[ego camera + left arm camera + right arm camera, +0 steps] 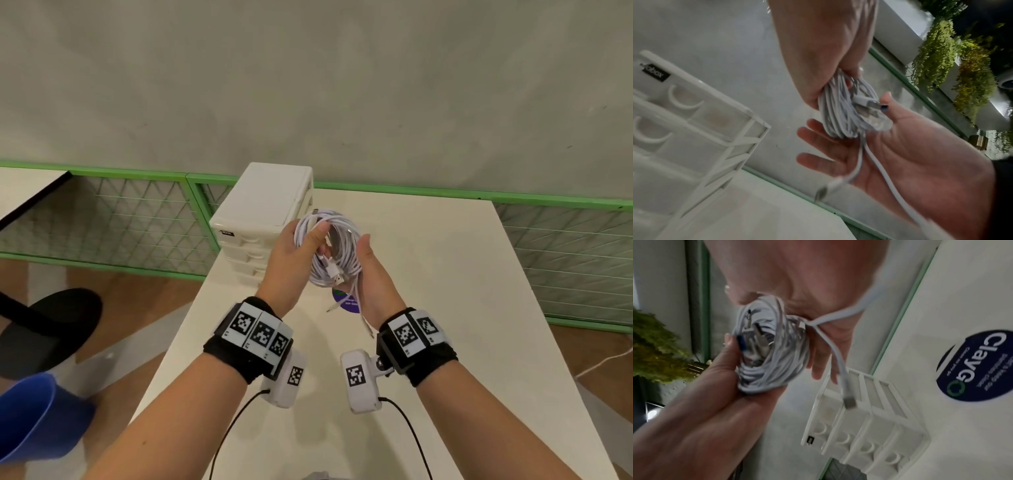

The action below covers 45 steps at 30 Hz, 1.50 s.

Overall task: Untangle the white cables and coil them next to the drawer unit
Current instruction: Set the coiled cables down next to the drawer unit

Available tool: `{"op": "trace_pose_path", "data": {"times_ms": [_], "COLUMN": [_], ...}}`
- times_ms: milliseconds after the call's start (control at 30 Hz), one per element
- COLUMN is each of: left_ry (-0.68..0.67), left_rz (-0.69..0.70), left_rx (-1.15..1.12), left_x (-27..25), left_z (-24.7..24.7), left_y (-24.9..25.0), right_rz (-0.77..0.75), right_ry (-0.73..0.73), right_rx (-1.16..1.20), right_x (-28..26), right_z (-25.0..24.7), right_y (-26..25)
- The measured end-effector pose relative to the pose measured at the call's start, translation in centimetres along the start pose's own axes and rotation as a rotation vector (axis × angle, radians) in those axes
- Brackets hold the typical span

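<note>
A bundle of white cables is wound into a coil and held in the air just right of the white drawer unit. My left hand holds its left side with the thumb pressed on top. In the left wrist view the left hand has its fingers spread under the coil. My right hand grips the right side and, in the right wrist view, this right hand cups the coil. USB plugs sit in the coil's middle. Loose ends hang below.
The white table carries a dark round sticker under the hands. A green mesh fence runs behind the table. On the floor to the left are a black chair and a blue bin.
</note>
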<state>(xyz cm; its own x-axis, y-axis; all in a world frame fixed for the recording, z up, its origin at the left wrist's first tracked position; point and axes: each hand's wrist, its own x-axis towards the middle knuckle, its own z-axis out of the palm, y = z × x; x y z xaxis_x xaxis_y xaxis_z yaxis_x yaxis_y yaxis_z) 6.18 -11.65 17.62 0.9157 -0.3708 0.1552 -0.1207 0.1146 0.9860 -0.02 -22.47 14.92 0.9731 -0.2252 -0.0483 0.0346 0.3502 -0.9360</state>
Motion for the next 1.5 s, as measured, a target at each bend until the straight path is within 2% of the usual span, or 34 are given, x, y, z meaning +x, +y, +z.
{"op": "trace_pose_path", "data": {"times_ms": [67, 133, 267, 367, 467, 600, 667, 767, 833, 900, 933, 1100, 1167, 1300, 1367, 1500], "left_ry": [0.087, 0.097, -0.007, -0.052, -0.113, -0.348, -0.33, -0.088, 0.052, 0.138, 0.153, 0.283, 0.279, 0.265, 0.298, 0.238], "left_rz": [0.003, -0.007, -0.053, -0.006, -0.073, -0.225, -0.312, -0.544, -0.77, -0.934, -0.972, -1.062, -1.071, -1.049, -1.018, -0.96], "left_rx": [-0.055, -0.071, -0.033, 0.108, 0.312, 0.339, 0.34, 0.341, 0.231, 0.106, 0.068, -0.082, -0.093, -0.076, -0.044, -0.06], "left_x": [0.4, 0.6, 0.5, 0.8, 1.3, 1.6, 1.7, 2.4, 3.2, 4.1, 4.5, 7.0, 7.7, 7.7, 7.3, 6.8], "left_z": [-0.9, -1.6, -3.1, -4.5, -6.2, -9.6, -11.7, -14.3, -15.1, -15.1, -15.0, -13.7, -13.3, -13.3, -13.6, -14.0], "left_y": [-0.7, -1.3, -2.6, -4.5, -5.5, -6.4, -7.9, -11.5, -13.9, -15.6, -16.5, -18.6, -18.7, -19.9, -20.4, -20.2], "right_rz": [0.01, 0.035, 0.058, 0.046, 0.054, -0.022, -0.083, -0.16, -0.172, -0.189, -0.198, -0.171, -0.168, -0.254, -0.278, -0.324], "right_ry": [0.033, 0.058, 0.236, 0.404, 0.58, 0.696, 0.699, 0.611, 0.521, 0.443, 0.413, 0.342, 0.33, 0.369, 0.393, 0.411], "right_rx": [0.035, 0.204, 0.294, 0.357, 0.302, 0.064, -0.129, -0.448, -0.718, -1.035, -1.165, -1.406, -1.39, -1.356, -1.342, -1.314], "right_x": [0.8, 1.9, 4.1, 5.4, 6.2, 6.4, 6.8, 7.7, 8.3, 8.7, 9.0, 10.0, 10.1, 10.3, 10.3, 10.4], "right_z": [1.7, 3.1, 4.8, 5.8, 6.0, 6.2, 6.2, 6.0, 6.3, 6.8, 7.0, 7.3, 7.3, 7.1, 7.0, 6.7], "right_y": [0.6, 1.0, 1.2, 2.0, 2.7, 3.0, 2.6, 2.0, 1.9, 1.9, 2.0, 3.1, 3.6, 4.3, 4.7, 5.0]}}
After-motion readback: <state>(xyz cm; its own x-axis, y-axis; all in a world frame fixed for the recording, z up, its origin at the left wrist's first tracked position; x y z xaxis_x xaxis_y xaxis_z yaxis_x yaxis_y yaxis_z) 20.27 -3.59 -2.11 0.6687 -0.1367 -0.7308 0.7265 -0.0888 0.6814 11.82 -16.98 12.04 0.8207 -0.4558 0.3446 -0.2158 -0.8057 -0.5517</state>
